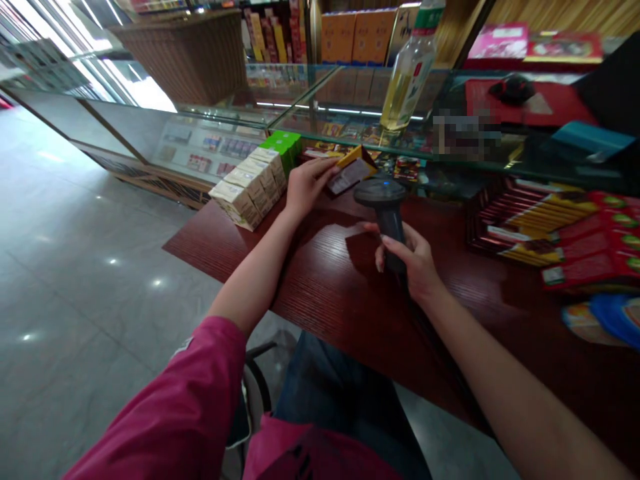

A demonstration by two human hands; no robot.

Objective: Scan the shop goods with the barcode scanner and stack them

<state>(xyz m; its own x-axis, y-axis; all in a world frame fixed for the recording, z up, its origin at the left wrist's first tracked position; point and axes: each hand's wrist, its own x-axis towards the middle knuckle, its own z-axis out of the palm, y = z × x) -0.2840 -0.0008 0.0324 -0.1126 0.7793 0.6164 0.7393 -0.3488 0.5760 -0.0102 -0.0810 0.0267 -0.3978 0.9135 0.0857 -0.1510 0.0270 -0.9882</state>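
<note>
My left hand [306,187] grips a small yellow-and-dark box [353,171] by its left end, tilted so a face with pale printing shows. In my right hand [413,257] is a black barcode scanner [387,210], held upright by its handle with a small blue light on top. The scanner head is just right of the box, and its cable runs down along my right forearm. Left of my left hand stand cream-coloured small cartons [250,183] in a row, with green cartons [284,147] behind them. All this is over a dark red wooden counter [325,267].
A glass display case [320,100] borders the counter's far side, with a bottle of yellowish liquid [407,73] on top. To the right lie stacked dark-and-yellow packets [520,220] and red packages [600,240]. A wicker basket [185,57] stands at the back left.
</note>
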